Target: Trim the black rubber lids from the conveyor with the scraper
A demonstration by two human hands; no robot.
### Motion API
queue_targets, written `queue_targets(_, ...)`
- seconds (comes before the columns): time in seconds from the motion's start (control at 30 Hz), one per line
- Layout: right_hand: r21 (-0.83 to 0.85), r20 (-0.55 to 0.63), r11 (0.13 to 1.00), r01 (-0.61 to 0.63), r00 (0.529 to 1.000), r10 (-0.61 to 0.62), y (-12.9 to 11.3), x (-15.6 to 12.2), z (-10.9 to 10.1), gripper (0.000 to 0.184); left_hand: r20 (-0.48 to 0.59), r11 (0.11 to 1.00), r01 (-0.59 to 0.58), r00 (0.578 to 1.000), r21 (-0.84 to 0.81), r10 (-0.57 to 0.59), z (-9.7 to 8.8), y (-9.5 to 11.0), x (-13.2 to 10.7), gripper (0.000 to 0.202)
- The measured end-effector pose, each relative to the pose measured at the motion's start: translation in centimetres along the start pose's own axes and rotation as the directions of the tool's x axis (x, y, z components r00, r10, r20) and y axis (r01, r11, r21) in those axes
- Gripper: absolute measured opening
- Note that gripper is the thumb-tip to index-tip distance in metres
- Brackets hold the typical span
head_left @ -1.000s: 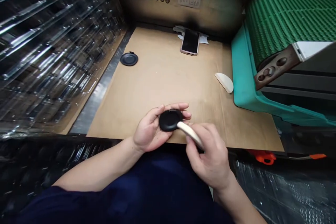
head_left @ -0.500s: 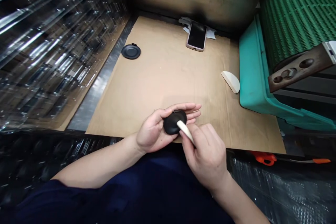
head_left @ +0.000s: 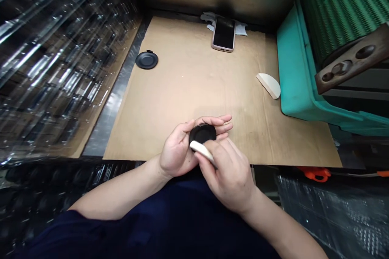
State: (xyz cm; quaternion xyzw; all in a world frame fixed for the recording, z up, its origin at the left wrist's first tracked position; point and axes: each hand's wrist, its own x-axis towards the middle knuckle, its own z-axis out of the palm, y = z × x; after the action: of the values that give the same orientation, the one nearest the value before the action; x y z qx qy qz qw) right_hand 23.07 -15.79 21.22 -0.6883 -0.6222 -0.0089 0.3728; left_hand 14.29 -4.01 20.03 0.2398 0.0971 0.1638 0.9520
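Note:
A round black compact-like piece (head_left: 203, 132) rests in my left hand (head_left: 179, 145), its thumb on the near-left rim and its fingers stretched out behind. Pinched between the thumb and fingers of my right hand (head_left: 232, 170) is a white sponge wedge (head_left: 201, 150). The sponge lies over the near edge of the black piece; whether it touches cannot be made out. Another black round piece with a small tab (head_left: 146, 60) lies at the left of the cardboard. A second white half-round sponge (head_left: 269, 85) lies to the right.
Cardboard (head_left: 170, 101) covers the tabletop. A phone (head_left: 224, 34) sits on crumpled white paper at the back. On the right stands a teal bin (head_left: 294, 64) beside a green ribbed belt (head_left: 346, 12). Clear plastic trays (head_left: 67, 56) are stacked at left. Orange-handled scissors (head_left: 316, 173) lie near the front edge.
My right hand has moved the sponge from the middle of the black piece to its near-left edge. The piece has tilted slightly in my left hand. The whole view has shifted a little.

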Motion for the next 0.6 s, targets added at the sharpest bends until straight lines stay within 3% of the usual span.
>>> queue_targets(0.1, 0.006, -0.058, 1.000, -0.005, 0.998, 0.006, -0.15, 0.39, 0.30, 0.015, -0.012, 0.999, 0.015, 1.000, 0.042, -0.014, 0.22, 0.10, -0.06, 0.067)
queue_targets(0.23, 0.012, 0.019, 1.000, 0.028, 0.999, -0.028, 0.13, 0.78, 0.22, 0.012, -0.030, 0.999, 0.005, 1.000, 0.049, -0.003, 0.39, 0.15, -0.11, 0.075)
queue_targets(0.37, -0.020, -0.067, 0.999, 0.027, 0.997, -0.028, 0.37, 0.90, 0.11, 0.016, -0.007, 0.998, 0.013, 1.000, 0.065, -0.013, 0.37, 0.14, -0.12, 0.075)
queue_targets(0.5, 0.000, 0.004, 0.997, 0.071, 0.997, -0.071, 0.41, 0.91, -0.04, 0.012, -0.026, 0.998, 0.017, 1.000, 0.063, -0.015, 0.34, 0.17, -0.18, 0.074)
queue_targets(0.6, -0.006, -0.023, 0.999, 0.049, 0.999, -0.049, 0.63, 1.03, -0.12, 0.014, 0.003, 0.997, 0.038, 0.999, 0.070, -0.038, 0.32, 0.15, -0.17, 0.073)
